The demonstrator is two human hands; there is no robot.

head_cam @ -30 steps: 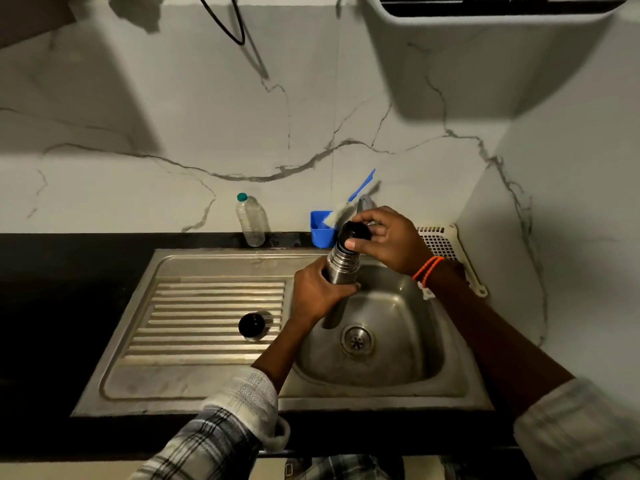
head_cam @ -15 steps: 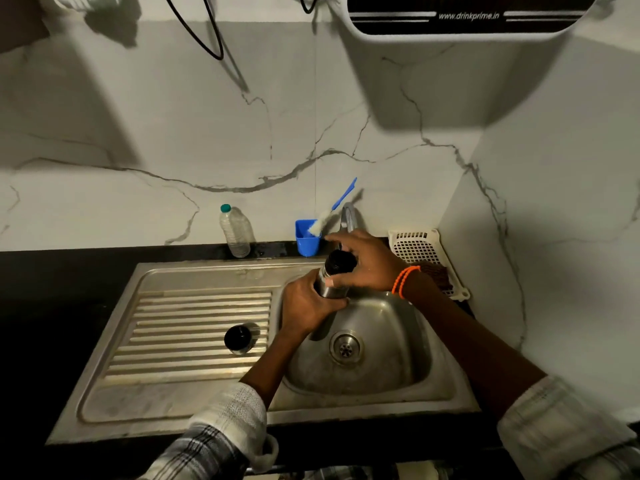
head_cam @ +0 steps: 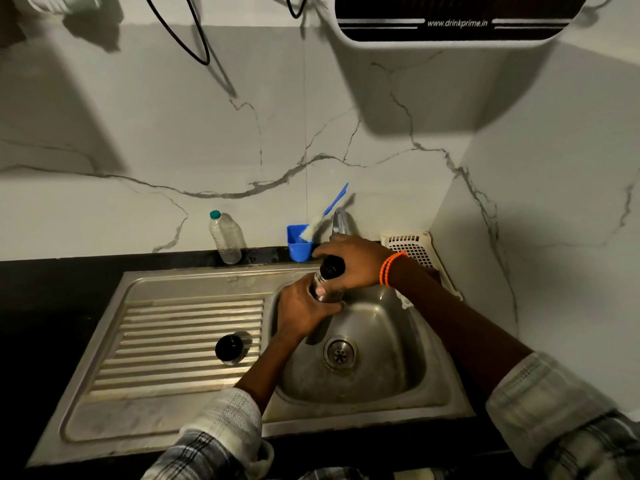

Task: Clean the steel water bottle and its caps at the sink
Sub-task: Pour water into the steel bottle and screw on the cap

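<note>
Left hand (head_cam: 304, 308) grips the steel bottle (head_cam: 325, 295), right hand (head_cam: 356, 263) its black cap (head_cam: 333, 266) (wall unit (head_cam: 457, 19) reads "www.drinkprime.in").

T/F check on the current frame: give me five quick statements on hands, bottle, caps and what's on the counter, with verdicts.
1. The left hand grips the steel bottle over the sink basin. True.
2. The right hand rests on the drainboard. False: it holds the black cap at the bottle's top.
3. A loose black cap sits on the ribbed drainboard. True.
4. The clear plastic bottle lies in the basin. False: it stands upright on the counter at the wall.
5. A brush leans in the blue cup. True.
</note>
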